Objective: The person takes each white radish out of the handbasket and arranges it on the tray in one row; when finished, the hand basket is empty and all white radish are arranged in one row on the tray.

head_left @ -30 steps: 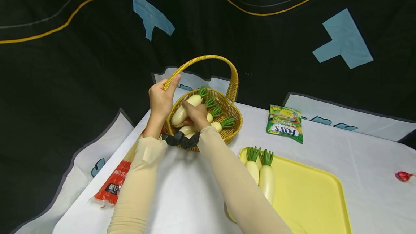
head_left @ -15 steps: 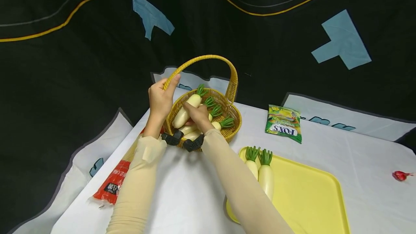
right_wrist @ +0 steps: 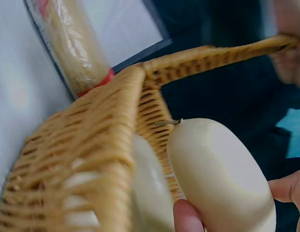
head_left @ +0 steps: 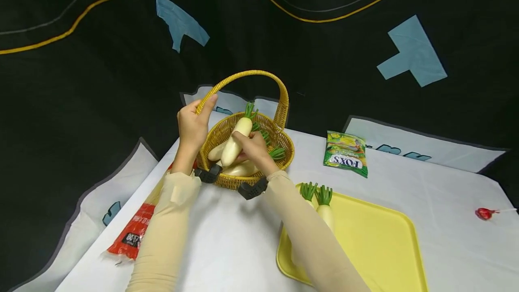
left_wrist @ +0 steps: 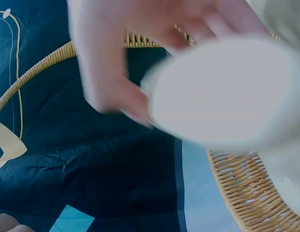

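My left hand (head_left: 193, 123) grips the yellow wicker basket's (head_left: 289, 157) arched handle near its left base. In my right hand (head_left: 256, 150) is a white radish (head_left: 236, 142) with green stalks, pinched between thumb (right_wrist: 288, 187) and fingers and tilted over the basket. Its smooth rounded end fills much of the right wrist view, and a thin root tip (right_wrist: 168, 122) sticks out there. The same radish looms blurred in the left wrist view. Several more radishes lie below it in the basket, partly hidden by my right hand; one set of green stalks (head_left: 277, 153) shows at the right.
A yellow tray (head_left: 377, 233) at the front right bears two white radishes (head_left: 325, 213), partly behind my right sleeve. Behind it lies a green FOX'S bag (head_left: 346, 154). A red-and-clear packet (head_left: 134, 231) lies left of the basket, and a small red item (head_left: 485, 213) far right.
My right hand has raised the radish a little and turned it more upright, away from the others in the basket. My left hand keeps its grip on the handle. The head view has shifted slightly.
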The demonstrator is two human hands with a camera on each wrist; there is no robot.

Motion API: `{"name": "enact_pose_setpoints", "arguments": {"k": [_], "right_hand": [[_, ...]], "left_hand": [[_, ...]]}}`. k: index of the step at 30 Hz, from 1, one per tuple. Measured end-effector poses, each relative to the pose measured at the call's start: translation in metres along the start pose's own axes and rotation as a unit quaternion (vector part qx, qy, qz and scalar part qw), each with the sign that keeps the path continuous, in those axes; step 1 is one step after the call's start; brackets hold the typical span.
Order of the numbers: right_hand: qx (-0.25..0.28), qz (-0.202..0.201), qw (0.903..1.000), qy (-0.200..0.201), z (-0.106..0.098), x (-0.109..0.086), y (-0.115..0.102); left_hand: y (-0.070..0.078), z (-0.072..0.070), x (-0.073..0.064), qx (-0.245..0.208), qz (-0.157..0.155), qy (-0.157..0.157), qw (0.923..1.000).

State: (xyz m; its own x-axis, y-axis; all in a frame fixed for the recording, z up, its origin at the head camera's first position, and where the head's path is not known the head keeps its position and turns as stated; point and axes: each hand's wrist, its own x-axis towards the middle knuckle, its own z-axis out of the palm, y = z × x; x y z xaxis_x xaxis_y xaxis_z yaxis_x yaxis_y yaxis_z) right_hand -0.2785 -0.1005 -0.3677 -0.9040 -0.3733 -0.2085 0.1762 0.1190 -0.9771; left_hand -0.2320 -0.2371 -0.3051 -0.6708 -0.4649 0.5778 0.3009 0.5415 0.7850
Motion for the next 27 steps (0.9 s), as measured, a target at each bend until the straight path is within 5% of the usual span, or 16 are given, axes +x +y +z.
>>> {"name": "enact_pose_setpoints", "arguments": {"k": [8,15,22,27], "right_hand": [[-0.001,-0.013,0.9995,0.028,-0.042,-0.033,-0.014],[-0.040,-0.019,0.9981,0.042,-0.105,-0.072,-0.015],[-0.135,0.023,0.9895,0.045,-0.185,-0.121,0.012],[-0.170,0.064,0.9823,0.047,-0.219,-0.151,0.043]], "left_hand": [[0.033,-0.007,-0.010,-0.008,0.000,-0.005,1.0000],[0.035,-0.006,-0.009,-0.013,-0.004,-0.008,0.9999],[0.036,-0.004,-0.009,-0.013,-0.005,-0.016,0.9998],[0.034,-0.005,-0.010,-0.018,-0.009,-0.014,0.9997]]}}
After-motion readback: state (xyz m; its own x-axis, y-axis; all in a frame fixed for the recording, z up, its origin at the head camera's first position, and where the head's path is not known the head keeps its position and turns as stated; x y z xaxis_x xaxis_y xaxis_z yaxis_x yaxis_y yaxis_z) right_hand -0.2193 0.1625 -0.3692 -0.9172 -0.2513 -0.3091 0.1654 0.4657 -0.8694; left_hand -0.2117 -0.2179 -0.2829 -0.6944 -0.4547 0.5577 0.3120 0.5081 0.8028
